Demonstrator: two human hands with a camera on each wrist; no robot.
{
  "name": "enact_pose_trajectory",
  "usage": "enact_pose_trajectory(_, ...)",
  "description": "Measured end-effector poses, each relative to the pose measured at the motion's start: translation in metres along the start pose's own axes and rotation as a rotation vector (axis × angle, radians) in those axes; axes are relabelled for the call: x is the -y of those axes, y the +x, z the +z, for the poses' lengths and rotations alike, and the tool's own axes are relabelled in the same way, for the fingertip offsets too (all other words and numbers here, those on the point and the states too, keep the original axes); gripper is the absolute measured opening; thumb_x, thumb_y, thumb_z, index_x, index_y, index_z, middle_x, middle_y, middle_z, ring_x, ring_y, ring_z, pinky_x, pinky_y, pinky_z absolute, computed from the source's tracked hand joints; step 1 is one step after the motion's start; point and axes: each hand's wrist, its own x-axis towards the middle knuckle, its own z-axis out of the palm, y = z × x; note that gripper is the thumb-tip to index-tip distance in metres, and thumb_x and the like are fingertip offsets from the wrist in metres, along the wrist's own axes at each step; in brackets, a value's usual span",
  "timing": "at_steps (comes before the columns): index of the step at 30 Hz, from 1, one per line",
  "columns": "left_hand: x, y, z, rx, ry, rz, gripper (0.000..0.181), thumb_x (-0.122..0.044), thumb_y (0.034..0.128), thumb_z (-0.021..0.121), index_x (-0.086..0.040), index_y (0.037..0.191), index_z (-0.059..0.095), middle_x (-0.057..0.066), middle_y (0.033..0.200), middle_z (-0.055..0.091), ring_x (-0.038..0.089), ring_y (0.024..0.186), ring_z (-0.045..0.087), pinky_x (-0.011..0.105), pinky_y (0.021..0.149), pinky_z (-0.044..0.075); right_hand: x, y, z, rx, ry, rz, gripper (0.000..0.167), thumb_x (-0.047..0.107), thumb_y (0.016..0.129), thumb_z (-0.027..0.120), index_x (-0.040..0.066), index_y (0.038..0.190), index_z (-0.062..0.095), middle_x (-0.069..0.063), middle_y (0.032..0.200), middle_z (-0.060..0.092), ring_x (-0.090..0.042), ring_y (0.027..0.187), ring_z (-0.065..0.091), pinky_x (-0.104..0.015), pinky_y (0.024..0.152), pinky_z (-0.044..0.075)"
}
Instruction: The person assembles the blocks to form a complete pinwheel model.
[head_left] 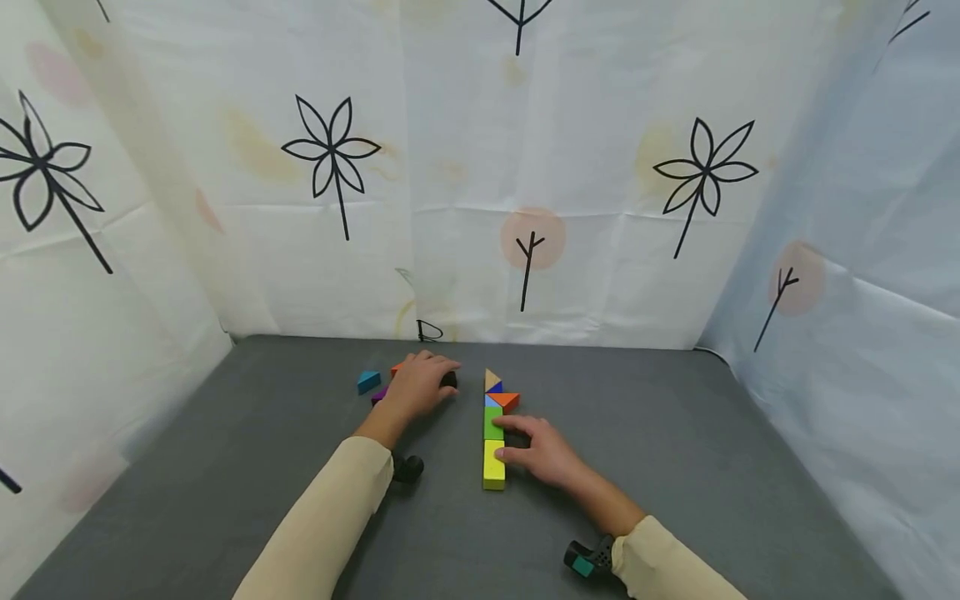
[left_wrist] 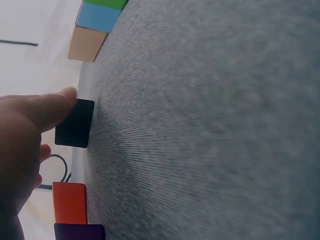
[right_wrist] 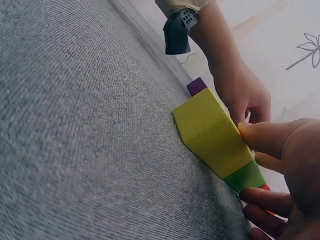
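A black block (head_left: 449,379) is pinched between the thumb and fingers of my left hand (head_left: 417,387); the left wrist view shows the thumb over the black block (left_wrist: 75,124) just at the cloth. To its right runs a row of blocks: yellow (head_left: 493,467) nearest me, then green (head_left: 491,423), a light blue triangle (head_left: 491,402), a dark blue triangle (head_left: 496,387) and a tan triangle (head_left: 491,379). An orange triangle (head_left: 507,402) juts out rightward. My right hand (head_left: 550,451) rests against the row, thumb at the yellow block (right_wrist: 210,130), fingertips at the green block (right_wrist: 245,177).
Behind and left of my left hand lie a blue triangular block (head_left: 368,382), a partly hidden purple block (head_left: 379,397) and a red-orange block (head_left: 396,368). A grey cloth covers the table (head_left: 675,467). White patterned sheets (head_left: 600,167) enclose its back and sides.
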Motion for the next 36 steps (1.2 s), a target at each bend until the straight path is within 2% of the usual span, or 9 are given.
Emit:
enact_pose_trajectory(7,0.001,0.006,-0.001,0.045,0.022,-0.007,0.038,-0.025,0.0888,0.073,-0.019,0.126,0.067,0.001,0.122,0.066,0.027,0.113,0.055,0.048,0.097,0.041,-0.001,0.0,0.001,0.001,0.016,0.018,0.045,0.026,0.089,0.073,0.011,0.13,0.063,-0.009,0.131,0.059,-0.032,0.126,0.049,-0.058,0.105,0.03)
enact_pose_trajectory(15,0.003,0.009,0.001,0.03,-0.048,-0.057,0.031,-0.022,0.0889,0.073,-0.019,0.119,0.071,0.001,0.113,0.069,0.026,0.103,0.058,0.046,0.092,0.042,-0.001,0.001,0.001,0.005,0.017,0.009,0.045,0.026,0.088,0.073,0.011,0.129,0.063,-0.008,0.13,0.06,-0.032,0.124,0.049,-0.057,0.105,0.029)
enact_pose_trajectory(20,0.002,0.009,0.001,0.024,-0.079,-0.073,0.027,-0.024,0.0883,0.074,-0.019,0.115,0.073,0.0,0.108,0.07,0.025,0.1,0.057,0.044,0.09,0.042,0.0,0.001,0.0,0.012,0.031,0.011,0.045,0.025,0.089,0.073,0.01,0.13,0.063,-0.009,0.131,0.06,-0.031,0.127,0.049,-0.058,0.111,0.018)
enact_pose_trajectory(29,-0.007,0.011,-0.003,-0.021,-0.221,-0.109,0.023,-0.022,0.0881,0.074,-0.017,0.111,0.073,0.0,0.103,0.07,0.023,0.098,0.06,0.046,0.093,0.041,0.0,0.001,0.0,0.018,0.049,0.028,0.045,0.027,0.089,0.072,0.012,0.13,0.062,-0.008,0.132,0.059,-0.031,0.125,0.049,-0.057,0.103,0.033)
enact_pose_trajectory(36,-0.015,0.012,0.004,-0.026,-0.215,-0.108,0.024,-0.023,0.0873,0.075,-0.018,0.11,0.073,-0.003,0.102,0.071,0.021,0.096,0.06,0.042,0.09,0.04,-0.001,0.002,0.002,0.007,0.027,0.032,0.044,0.028,0.089,0.073,0.013,0.129,0.063,-0.008,0.13,0.061,-0.031,0.123,0.05,-0.057,0.103,0.032)
